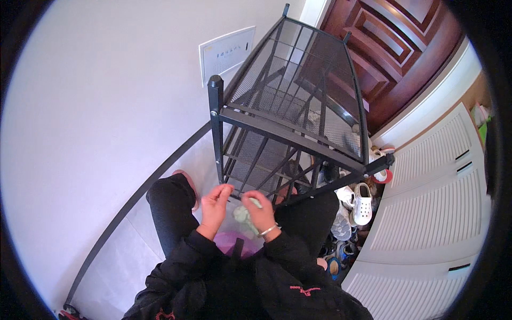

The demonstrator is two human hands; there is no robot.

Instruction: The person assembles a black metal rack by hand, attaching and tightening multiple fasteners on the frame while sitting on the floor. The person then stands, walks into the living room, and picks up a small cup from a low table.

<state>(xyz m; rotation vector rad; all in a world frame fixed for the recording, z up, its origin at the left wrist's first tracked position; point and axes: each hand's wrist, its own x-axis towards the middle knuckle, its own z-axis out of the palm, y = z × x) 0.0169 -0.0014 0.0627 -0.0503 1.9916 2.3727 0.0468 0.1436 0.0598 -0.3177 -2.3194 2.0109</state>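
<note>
A black metal rack (296, 138) with mesh shelves and bars leans in front of me, its near end by my knees. My left hand (214, 207) is up close to the rack's lower edge, thumb and fingers pinched together; what they hold, if anything, is too small to make out. To its right, my right hand (261, 213) has its fingers curled round a pale green cloth (241, 214), which hangs out on the left side of that hand. Below both hands, between my legs, a purple rounded object (229, 242) shows in part.
White louvred cabinets (426, 213) run along the right. Several shoes lie beside them, among them a white clog (362, 204). A dark red door (394, 48) stands behind the rack. The white wall (117, 96) on the left carries a panel (228, 53).
</note>
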